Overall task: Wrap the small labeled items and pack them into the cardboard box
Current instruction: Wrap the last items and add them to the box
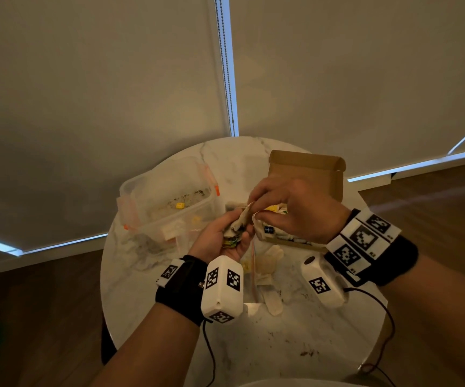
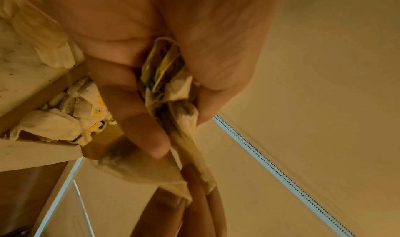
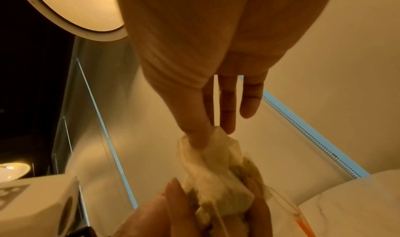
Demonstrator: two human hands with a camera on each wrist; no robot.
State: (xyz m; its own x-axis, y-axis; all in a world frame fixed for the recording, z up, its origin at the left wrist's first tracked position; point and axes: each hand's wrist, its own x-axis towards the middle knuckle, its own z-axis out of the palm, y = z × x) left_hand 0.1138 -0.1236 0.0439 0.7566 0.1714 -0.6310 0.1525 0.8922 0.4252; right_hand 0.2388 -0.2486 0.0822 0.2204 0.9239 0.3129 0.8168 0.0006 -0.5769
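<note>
I see the item (image 2: 161, 66), yellow and green, half covered by the tissue (image 1: 241, 219), above the table (image 1: 281, 344) and just in front of the box (image 1: 306, 169). My left hand (image 1: 223, 238) cups it, fingers curled around the bundle. My right hand (image 1: 295, 208) pinches a tissue corner between thumb and forefinger; its other fingers are straight and a little spread. The box already holds wrapped pieces (image 2: 65, 121). A clear tub (image 1: 169, 199) stands to the left of the box.

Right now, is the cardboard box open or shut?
Open: the cardboard box has its lid flap standing upright behind the right hand, and wrapped items lie exposed inside.
</note>
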